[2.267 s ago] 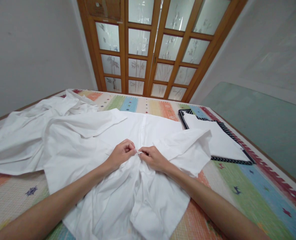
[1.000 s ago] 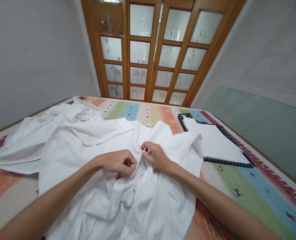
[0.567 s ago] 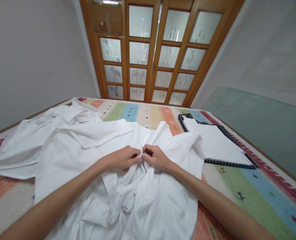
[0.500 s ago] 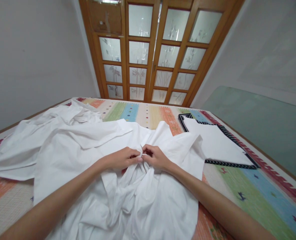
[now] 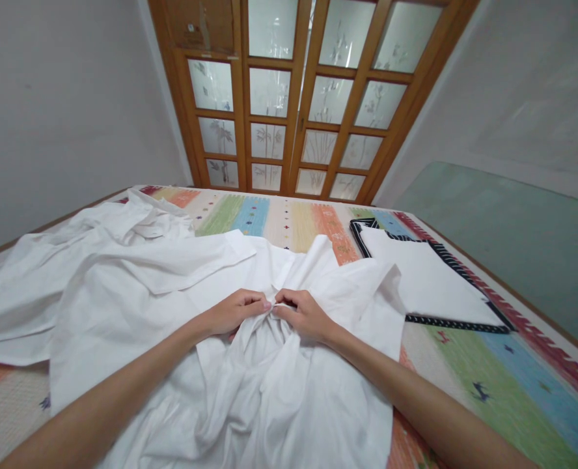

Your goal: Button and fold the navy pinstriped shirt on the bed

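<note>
A white shirt (image 5: 269,404) lies spread and rumpled in front of me, its collar flap and front edges toward the far side. My left hand (image 5: 237,309) pinches the cloth near the shirt's middle, thumb pressed against the curled fingers. Right beside it, my right hand (image 5: 303,312) is closed on the same gathered bit of the shirt, thumb on top. Folds run from between the hands down toward me. Any button under the fingertips is too small or hidden to make out.
Another white garment (image 5: 94,241) lies crumpled at the left. To the right is a folded white garment with black patterned trim (image 5: 426,273). Beneath everything lies a striped multicoloured cover (image 5: 465,365). A pale green panel (image 5: 504,221) stands at the right, and wooden glazed doors (image 5: 293,98) at the back.
My hands have shifted slightly, with the fingers pressed more flatly on the cloth. The fold below them has opened into a rounder loop. The view has tilted a little downward.
</note>
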`<state>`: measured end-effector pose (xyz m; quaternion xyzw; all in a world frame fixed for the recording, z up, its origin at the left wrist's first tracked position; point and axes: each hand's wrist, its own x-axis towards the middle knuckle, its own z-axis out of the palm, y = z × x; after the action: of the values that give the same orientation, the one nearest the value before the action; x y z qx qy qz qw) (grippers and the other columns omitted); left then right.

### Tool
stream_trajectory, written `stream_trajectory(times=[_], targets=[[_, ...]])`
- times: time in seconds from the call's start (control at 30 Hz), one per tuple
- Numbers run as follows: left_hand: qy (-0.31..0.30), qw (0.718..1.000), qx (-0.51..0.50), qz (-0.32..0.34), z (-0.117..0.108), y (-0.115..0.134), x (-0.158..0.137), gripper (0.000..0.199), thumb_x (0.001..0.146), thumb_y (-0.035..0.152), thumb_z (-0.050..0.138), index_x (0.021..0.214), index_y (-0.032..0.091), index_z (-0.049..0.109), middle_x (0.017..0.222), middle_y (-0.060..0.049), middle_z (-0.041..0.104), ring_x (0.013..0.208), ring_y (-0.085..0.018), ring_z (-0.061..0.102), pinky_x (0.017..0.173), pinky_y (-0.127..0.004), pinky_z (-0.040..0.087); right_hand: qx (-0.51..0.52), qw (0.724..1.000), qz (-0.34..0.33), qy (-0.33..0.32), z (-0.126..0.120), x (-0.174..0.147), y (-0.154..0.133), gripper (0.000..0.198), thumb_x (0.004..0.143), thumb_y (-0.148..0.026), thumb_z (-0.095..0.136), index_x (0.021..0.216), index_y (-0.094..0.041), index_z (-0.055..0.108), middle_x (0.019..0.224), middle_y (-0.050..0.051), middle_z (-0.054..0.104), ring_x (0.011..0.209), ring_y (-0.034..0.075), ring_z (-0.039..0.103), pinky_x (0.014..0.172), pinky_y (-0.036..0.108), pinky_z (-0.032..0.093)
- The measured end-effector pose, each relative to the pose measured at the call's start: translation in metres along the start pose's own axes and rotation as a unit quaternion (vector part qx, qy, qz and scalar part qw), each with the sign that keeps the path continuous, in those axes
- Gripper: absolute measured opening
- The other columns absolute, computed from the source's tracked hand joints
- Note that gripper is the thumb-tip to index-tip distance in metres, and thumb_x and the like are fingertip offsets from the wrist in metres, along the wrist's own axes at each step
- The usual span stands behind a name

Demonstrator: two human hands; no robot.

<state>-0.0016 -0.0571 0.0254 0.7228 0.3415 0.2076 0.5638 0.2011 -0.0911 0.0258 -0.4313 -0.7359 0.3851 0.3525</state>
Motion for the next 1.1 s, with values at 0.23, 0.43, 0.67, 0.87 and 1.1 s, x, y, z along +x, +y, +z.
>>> stream_trajectory(times=[0.23,0.43,0.67,0.87,1.1], targets=[[0.053,0.995,-0.075,0.049,0.008,0.011,0.001,0.029,0.077,0.042,0.068,0.075,0.014,0.06,0.072,0.001,0.056,0.07,-0.013,0.051,0.067,-0.024,0.039,0.007,1.0,-0.005,-0.019,-0.001,-0.002,-0.003,0.014,0.084,-0.026,0.054,0.085,-0.016,0.063,0.071,-0.002,0.059,0.065,0.012,0.05,0.063,0.023,0.036],[0.082,0.99,-0.099,0.055,0.012,0.01,0.004,0.025,0.075,0.038,0.07,0.07,0.015,0.061,0.075,-0.001,0.06,0.076,-0.015,0.055,0.075,-0.027,0.042,0.014,1.0,-0.015,-0.012,0.001,-0.002,-0.001,0.016,0.083,-0.03,0.058,0.089,-0.016,0.063,0.079,-0.001,0.062,0.072,0.013,0.052,0.068,0.024,0.039],[0.113,0.988,-0.066,0.077,0.016,0.017,0.0,0.021,0.078,0.034,0.064,0.071,0.016,0.058,0.074,0.001,0.054,0.073,-0.013,0.051,0.072,-0.025,0.039,0.035,0.999,-0.003,-0.02,0.002,-0.002,0.003,0.018,0.086,-0.033,0.056,0.085,-0.016,0.06,0.07,-0.003,0.055,0.064,0.011,0.046,0.061,0.022,0.035],[0.099,0.99,-0.066,0.08,0.017,0.012,0.001,0.023,0.079,0.036,0.064,0.074,0.015,0.055,0.07,0.002,0.055,0.068,-0.012,0.051,0.065,-0.024,0.04,-0.01,0.999,-0.021,-0.041,0.002,-0.004,0.001,0.02,0.09,-0.033,0.051,0.086,-0.016,0.061,0.071,-0.003,0.057,0.065,0.011,0.049,0.061,0.022,0.035],[0.096,0.983,0.1,0.117,0.012,0.021,0.0,0.021,0.084,0.033,0.06,0.075,0.015,0.06,0.072,-0.001,0.059,0.064,-0.011,0.051,0.06,-0.022,0.04,-0.087,0.995,-0.024,-0.049,0.003,-0.003,0.001,0.017,0.088,-0.026,0.051,0.079,-0.017,0.062,0.068,-0.003,0.058,0.064,0.012,0.052,0.061,0.021,0.035]])
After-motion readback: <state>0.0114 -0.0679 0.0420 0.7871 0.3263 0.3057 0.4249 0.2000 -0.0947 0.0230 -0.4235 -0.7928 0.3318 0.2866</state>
